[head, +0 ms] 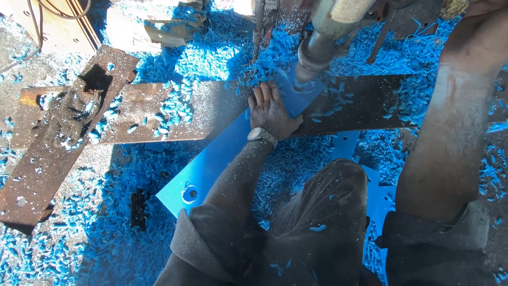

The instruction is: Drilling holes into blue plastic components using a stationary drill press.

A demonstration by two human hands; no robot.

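My left hand presses flat on a long blue plastic strip that lies across a rusty metal bar. A wristwatch sits on that wrist. Just beyond my fingers, the nose of a grey power drill bears down on the far end of the strip. My right forearm reaches up to the top right corner, and my right hand is mostly cut off by the frame edge near the drill's body. The strip has a round hole near its near end.
Blue plastic shavings cover the ground all around. A second rusty plate lies diagonally at the left. Another blue piece lies under my knee. Wooden blocks and metal scraps sit at the top.
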